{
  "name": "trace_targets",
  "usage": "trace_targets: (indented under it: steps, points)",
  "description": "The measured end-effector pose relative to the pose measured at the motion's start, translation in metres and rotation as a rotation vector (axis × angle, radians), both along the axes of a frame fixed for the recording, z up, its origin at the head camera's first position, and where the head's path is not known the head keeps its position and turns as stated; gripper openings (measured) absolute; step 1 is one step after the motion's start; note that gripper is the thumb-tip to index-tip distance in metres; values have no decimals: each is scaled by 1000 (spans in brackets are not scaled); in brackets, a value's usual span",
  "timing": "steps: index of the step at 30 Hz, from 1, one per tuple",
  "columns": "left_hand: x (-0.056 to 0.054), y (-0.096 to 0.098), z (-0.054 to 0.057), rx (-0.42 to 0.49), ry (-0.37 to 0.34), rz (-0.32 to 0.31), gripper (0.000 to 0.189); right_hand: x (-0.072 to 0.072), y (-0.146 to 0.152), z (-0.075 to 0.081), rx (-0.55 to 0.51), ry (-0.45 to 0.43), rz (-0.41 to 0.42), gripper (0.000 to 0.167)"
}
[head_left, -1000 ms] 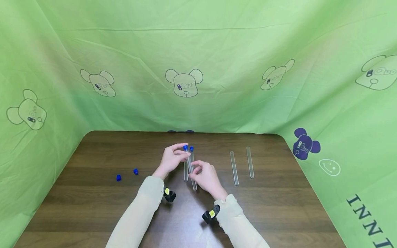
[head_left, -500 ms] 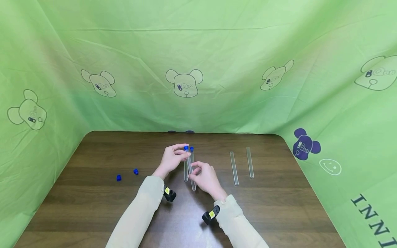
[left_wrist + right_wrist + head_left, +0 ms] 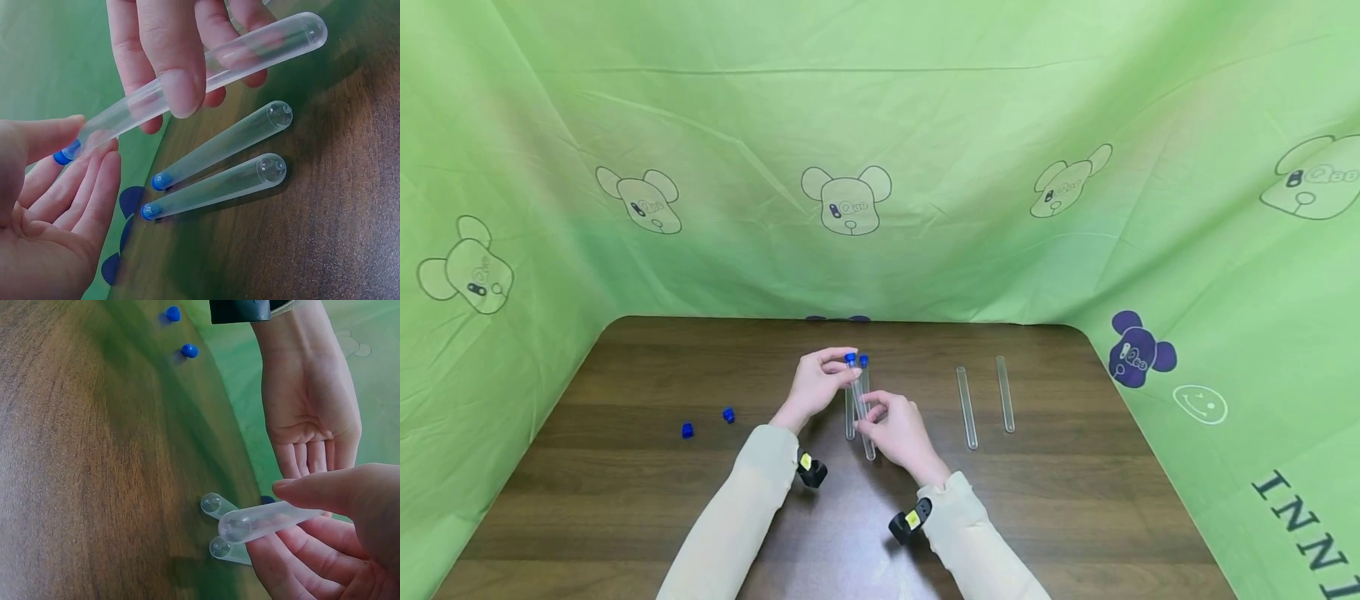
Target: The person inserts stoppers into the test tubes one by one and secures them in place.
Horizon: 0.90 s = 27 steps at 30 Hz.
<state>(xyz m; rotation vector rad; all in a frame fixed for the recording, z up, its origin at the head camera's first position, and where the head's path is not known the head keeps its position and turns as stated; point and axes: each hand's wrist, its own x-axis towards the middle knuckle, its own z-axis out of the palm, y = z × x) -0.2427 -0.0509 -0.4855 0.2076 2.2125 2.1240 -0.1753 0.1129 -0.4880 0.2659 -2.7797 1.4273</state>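
Note:
Both hands hold one clear test tube [image 3: 858,400] above the table, tilted, its blue cap [image 3: 62,156] on the upper end. My left hand [image 3: 815,385] pinches it at the capped end, the thumb just by the cap. Nearer the rounded bottom, my right hand [image 3: 901,429] grips the tube between thumb and fingers. Beneath it lie two more capped test tubes, one tube [image 3: 228,147] beside the other tube [image 3: 215,190], partly hidden by the hands in the head view. Whether the held cap is fully seated cannot be told.
Two uncapped test tubes, one nearer tube [image 3: 967,408] and one farther tube [image 3: 1005,394], lie at the right of the brown wooden table [image 3: 625,500]. Two loose blue caps, cap [image 3: 687,430] and cap [image 3: 728,415], rest at the left. A green printed cloth [image 3: 850,275] surrounds the table.
Both hands keep their grip on the tube in nearly the same place. The capped end has shifted very slightly to the right.

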Motion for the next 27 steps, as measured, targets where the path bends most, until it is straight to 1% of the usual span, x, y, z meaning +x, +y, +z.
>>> trace_targets:
  steps: [5,11,19,27]
  points:
    - [-3,-1,-1,35,5,26,35,1,0,-1,6,-16,-1,37]
    - [-6,-2,-3,71,5,55,37,1,-1,-1,6,2,14,33]
    - [-4,1,-4,72,-9,46,40,1,-2,0,2,26,11,31]
    - [-2,3,-5,80,-10,32,51,1,-2,2,7,22,6,31]
